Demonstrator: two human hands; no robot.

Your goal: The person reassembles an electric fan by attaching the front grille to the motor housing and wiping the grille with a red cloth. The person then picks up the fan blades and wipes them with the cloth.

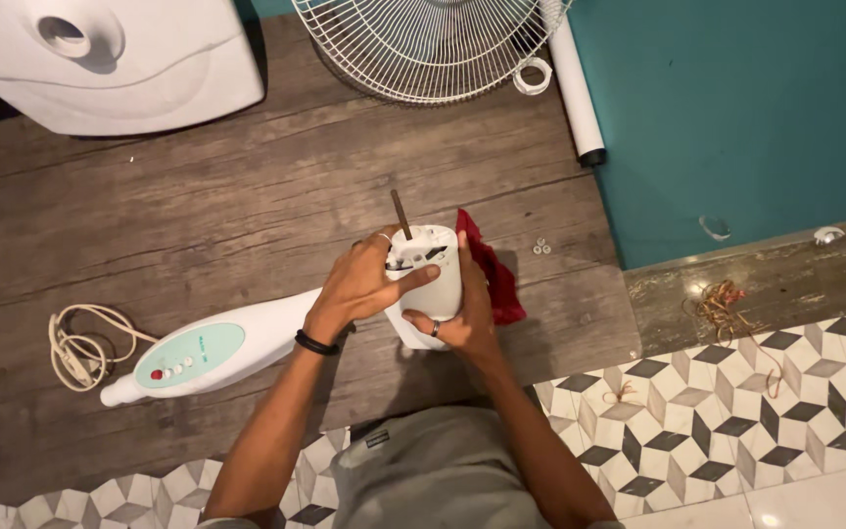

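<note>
Both hands clamp the white motor housing [430, 284] at centre frame, the right hand [464, 315] wrapped round it from five o'clock, the left hand [359, 284] closed on its top from nine, its shaft [400, 214] pointing toward eleven.

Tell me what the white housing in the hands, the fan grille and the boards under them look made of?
Housing: likely moulded plastic, smooth and slightly glossy. Grille: thin wire, probably white-coated metal. Boards: wood or wood-look laminate, matt, grey-brown grain lines. Left hand and right hand grip the housing.
</note>
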